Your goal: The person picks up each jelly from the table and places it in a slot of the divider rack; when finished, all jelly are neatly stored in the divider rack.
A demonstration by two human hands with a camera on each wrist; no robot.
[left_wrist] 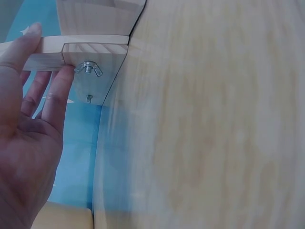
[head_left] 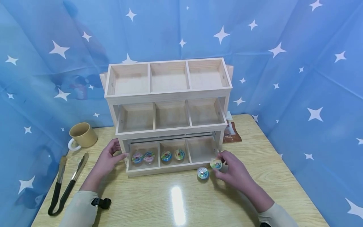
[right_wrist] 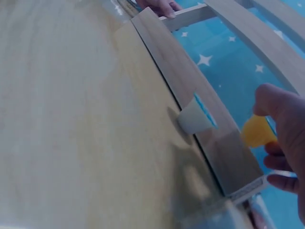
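A three-tier wooden rack [head_left: 170,97] with divided trays stands on the table. My left hand [head_left: 109,157] grips its lower left side, the thumb on one face and the fingers on the other, near a wing nut [left_wrist: 88,67]. In my right hand [head_left: 233,171], thumb and fingers pinch a small yellow jelly cup [right_wrist: 257,132] with a printed film lid, at the bottom tray's front right corner. A whitish jelly cup [right_wrist: 195,117] stands on the table just in front of that tray. Further jelly cups [head_left: 148,157] lie in pairs in the bottom tray's left and middle compartments.
At the left are a tan mug [head_left: 85,135] with a white handle and black-handled tongs [head_left: 66,192]. A brown packet [head_left: 232,132] lies behind the rack's right side. A blue star-patterned curtain [head_left: 255,41] surrounds the table [head_left: 136,201].
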